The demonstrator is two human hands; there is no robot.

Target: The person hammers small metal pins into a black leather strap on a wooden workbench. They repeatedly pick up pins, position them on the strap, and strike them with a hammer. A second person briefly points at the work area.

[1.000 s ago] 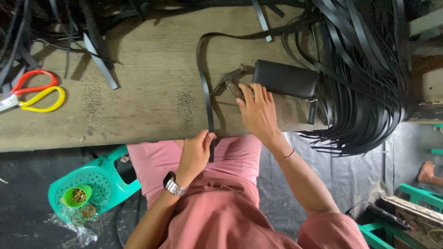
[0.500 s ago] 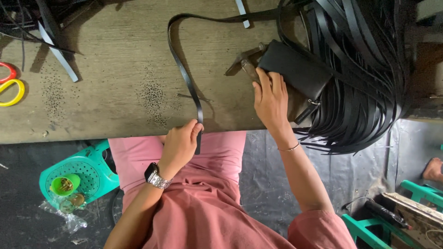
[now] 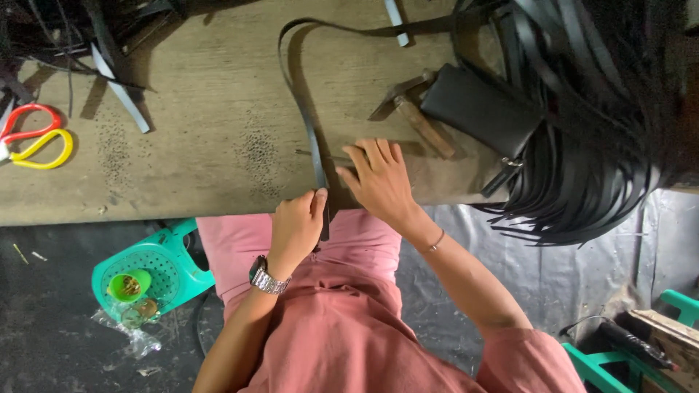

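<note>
noted long narrow black leather strap, lying in a tall loop on the worn wooden worktable, near end hanging just over the front edge above a pink-clothed lap. saw that end pinched between thumb and curled fingers of the left hand, steel wristwatch below it. found the right hand laid flat on the tabletop just beside the strap, fingers stretched out and gripping nothing; could not tell whether the thumb touched the strap.

judged the step in hand as drawing or lining up the strap end at the table edge. reckoned any further pull would call for a firm pinch and a steadying palm.

logged beyond the right hand a small angled wooden block, touching a black rectangular pouch, with a thick bundle of loose black strips draped off the right side. marked scissors with red and yellow handles at the far left. spotted no labels or signs; only a crumpled clear plastic bag on the dark floor, beside a teal perforated plastic stool bearing a small green cup.
</note>
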